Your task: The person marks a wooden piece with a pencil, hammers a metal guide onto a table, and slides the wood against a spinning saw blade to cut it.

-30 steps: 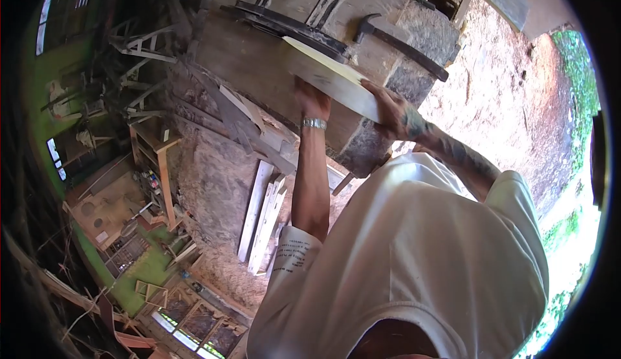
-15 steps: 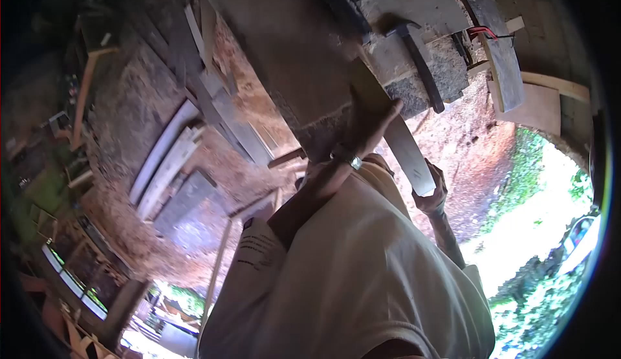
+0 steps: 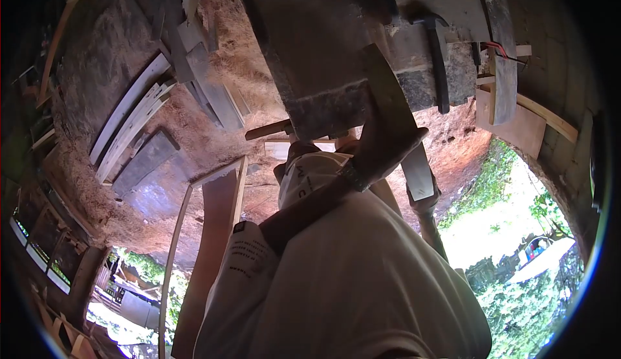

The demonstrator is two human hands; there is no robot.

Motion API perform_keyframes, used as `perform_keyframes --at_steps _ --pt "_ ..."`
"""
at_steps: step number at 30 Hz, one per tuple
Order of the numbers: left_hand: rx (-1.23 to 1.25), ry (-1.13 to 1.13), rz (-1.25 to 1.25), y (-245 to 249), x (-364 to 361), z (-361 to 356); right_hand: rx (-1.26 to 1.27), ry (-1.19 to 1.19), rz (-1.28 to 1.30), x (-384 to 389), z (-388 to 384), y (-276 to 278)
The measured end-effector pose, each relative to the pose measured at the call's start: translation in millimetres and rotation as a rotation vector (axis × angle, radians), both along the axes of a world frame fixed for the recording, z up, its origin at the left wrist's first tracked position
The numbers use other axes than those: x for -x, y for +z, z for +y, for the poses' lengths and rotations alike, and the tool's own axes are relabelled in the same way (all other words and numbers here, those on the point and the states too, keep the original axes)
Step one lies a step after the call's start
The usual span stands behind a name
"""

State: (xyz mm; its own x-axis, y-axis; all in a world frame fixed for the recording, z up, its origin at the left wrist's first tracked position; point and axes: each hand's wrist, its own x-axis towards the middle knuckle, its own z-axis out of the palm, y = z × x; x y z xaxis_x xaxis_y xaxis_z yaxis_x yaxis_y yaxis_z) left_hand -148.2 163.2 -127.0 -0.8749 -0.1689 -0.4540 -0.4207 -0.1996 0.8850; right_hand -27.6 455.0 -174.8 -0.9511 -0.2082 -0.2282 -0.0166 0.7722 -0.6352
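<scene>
A narrow wooden board (image 3: 420, 174) is held lengthwise, its far end over the workbench (image 3: 326, 110) and its near end toward my body. My left hand (image 3: 388, 142), with a watch at the wrist, is closed around the middle of the board; its thumb shows at the right edge, while the other fingers are dark and hard to make out. Gripping the near end is my right hand (image 3: 425, 202), partly hidden behind the board. A hammer (image 3: 437, 65) lies on the bench, right of the board.
Several planks (image 3: 132, 132) lie on the dusty ground at left. A wooden frame (image 3: 239, 187) stands close to my left side. Beyond the hammer, a red-handled tool (image 3: 497, 48) rests by timber pieces. Daylight and greenery (image 3: 475, 184) show at right.
The view has shifted and turned slightly. In the picture, the board and left hand sit a little lower, and more of the ground at left shows. Both hands keep hold of the board.
</scene>
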Motion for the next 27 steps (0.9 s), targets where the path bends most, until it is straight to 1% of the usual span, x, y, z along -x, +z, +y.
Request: perform_keyframes --at_steps 3,4,5,6,7,8,9,10,11,12,14,15,16,17,18,19,20,21,22,23,24,26,27 --pt "-0.004 0.003 -0.013 -3 -1 -2 -0.012 0.034 0.008 -5 12 -9" --pt "-0.012 0.002 -0.006 -4 -2 -2 0.022 0.018 0.076 -2 4 -5" --pt "0.044 0.022 0.046 -4 -3 -1 0.057 0.002 0.144 2 -10 0" --pt "0.101 0.043 0.100 -3 -5 0 0.044 0.017 0.140 3 -9 0" --pt "0.279 -0.054 0.156 -6 -6 1 0.030 0.031 0.136 4 -7 0" --pt "0.463 -0.134 0.214 -9 -7 2 -0.033 0.071 0.059 0 12 -6" --pt "0.769 -0.336 0.276 -26 -11 4 -0.047 0.094 0.041 0 14 -5" --pt "0.876 -0.371 0.349 -43 -19 3 -0.061 0.118 0.022 4 8 1" --pt "0.988 -0.396 0.423 -59 -25 2 -0.025 0.126 0.064 12 4 7" --pt "0.892 -0.251 0.504 -78 -34 -8 0.012 0.131 0.112 25 -8 18" --pt "0.793 -0.118 0.504 -110 -52 -45 0.125 0.301 0.311 45 -29 26" --pt "0.303 -0.015 0.299 -102 -53 -65 0.076 0.381 0.278 48 -39 32" --pt "-0.194 0.195 0.053 -88 -49 -85 0.030 0.458 0.244 52 -52 38" --pt "-0.340 0.332 -0.064 -85 -49 -103 -0.007 0.488 0.241 57 -70 41" --pt "-0.348 0.408 -0.122 -88 -52 -117 -0.002 0.508 0.264 62 -87 37" --pt "-0.234 0.405 -0.149 -101 -57 -132 -0.014 0.537 0.340 68 -101 27" --pt "-0.118 0.404 -0.175 -104 -56 -146 -0.028 0.567 0.413 73 -116 14" --pt "-0.074 0.448 -0.233 -107 -56 -158 -0.049 0.565 0.470 76 -132 3" --pt "-0.029 0.491 -0.294 -101 -50 -167 -0.072 0.560 0.522 75 -146 -9" --pt "0.141 0.441 -0.172 -141 -60 -190 -0.101 0.581 0.467 70 -154 -24" --pt "0.320 0.403 -0.055 -181 -70 -214 -0.047 0.612 0.427 67 -162 -36" --pt "0.630 0.327 -0.065 -193 -72 -234 0.055 0.681 0.354 73 -175 -52" --pt "0.672 0.345 -0.140 -203 -75 -250 0.126 0.757 0.220 76 -173 -48"
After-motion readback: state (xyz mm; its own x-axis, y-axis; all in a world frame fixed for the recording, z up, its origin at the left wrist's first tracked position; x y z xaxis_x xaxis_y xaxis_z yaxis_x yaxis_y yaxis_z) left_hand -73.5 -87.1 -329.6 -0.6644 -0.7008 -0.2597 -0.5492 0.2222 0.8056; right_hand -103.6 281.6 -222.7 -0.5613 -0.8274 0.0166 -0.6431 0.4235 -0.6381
